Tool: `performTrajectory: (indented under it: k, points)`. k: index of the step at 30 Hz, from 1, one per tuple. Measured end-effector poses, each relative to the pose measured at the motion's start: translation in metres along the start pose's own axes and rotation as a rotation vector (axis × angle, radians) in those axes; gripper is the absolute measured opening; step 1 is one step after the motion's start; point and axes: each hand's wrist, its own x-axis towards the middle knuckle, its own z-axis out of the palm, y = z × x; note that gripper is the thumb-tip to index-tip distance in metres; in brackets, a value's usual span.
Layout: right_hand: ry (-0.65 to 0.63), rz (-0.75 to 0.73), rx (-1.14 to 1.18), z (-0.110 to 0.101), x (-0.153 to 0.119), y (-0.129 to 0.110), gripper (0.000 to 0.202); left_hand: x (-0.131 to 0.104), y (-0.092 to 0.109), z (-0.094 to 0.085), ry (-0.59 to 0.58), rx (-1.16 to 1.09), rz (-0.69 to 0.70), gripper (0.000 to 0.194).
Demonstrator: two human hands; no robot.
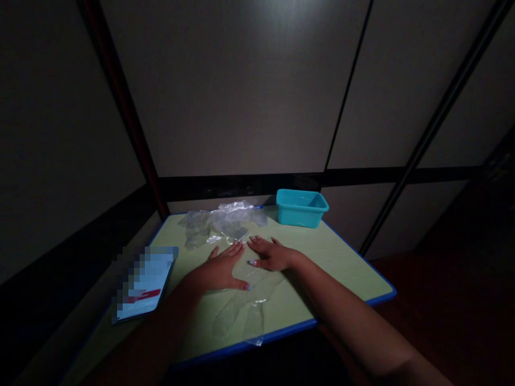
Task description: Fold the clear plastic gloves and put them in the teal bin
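Observation:
A clear plastic bag (257,292) lies spread on the table, its two narrow ends reaching the front edge. My left hand (221,271) rests flat on its left part, fingers stretched out and thumb apart. On the right part lies my right hand (271,254), palm down, with its fingers spread. Neither hand grips anything. Behind my fingertips sits a crumpled heap of clear plastic bags (229,220); how many there are I cannot tell.
The pale green table (341,257) has a blue rim. At its back right stands a turquoise plastic basket (300,214). A tablet-like flat device (148,279) with a lit, partly blurred screen lies at the left edge. Large panelled doors (241,107) rise directly behind the table.

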Motion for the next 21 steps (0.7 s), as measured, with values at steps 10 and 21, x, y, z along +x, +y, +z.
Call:
performTrajectory:
  k: [10,21]
  points:
    - [-0.039,0.308,-0.099,-0.014,-0.004,0.017,0.078,0.0,0.002,-0.002,0.004,-0.004,-0.031,0.102]
    - [0.052,0.318,-0.039,-0.011,0.0,0.018,0.082,0.004,-0.003,0.002,0.236,0.175,-0.218,0.074]
